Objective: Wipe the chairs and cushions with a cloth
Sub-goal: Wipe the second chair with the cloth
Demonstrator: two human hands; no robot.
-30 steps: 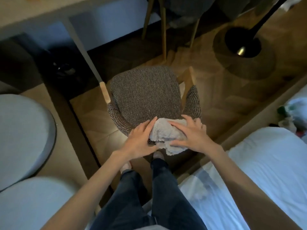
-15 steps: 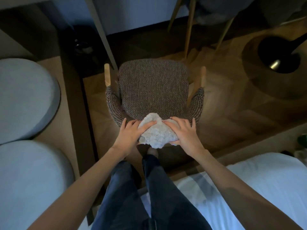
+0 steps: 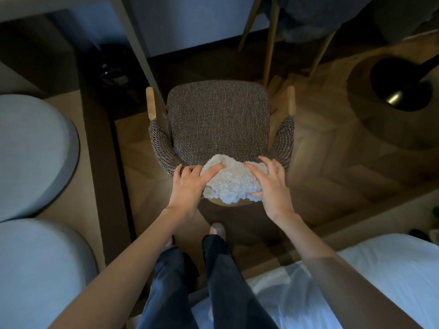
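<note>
We hold the cloth [image 3: 230, 184] bunched atop the chair [image 3: 218, 122] back, left hand [image 3: 188, 187] pressing with spread fingers, right hand [image 3: 272, 186] curled round it, probably so it wipes without slipping.

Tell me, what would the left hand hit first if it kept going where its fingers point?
The left hand would probably meet the cloth, which it already touches; beyond lies the chair seat, depth unclear.
</note>
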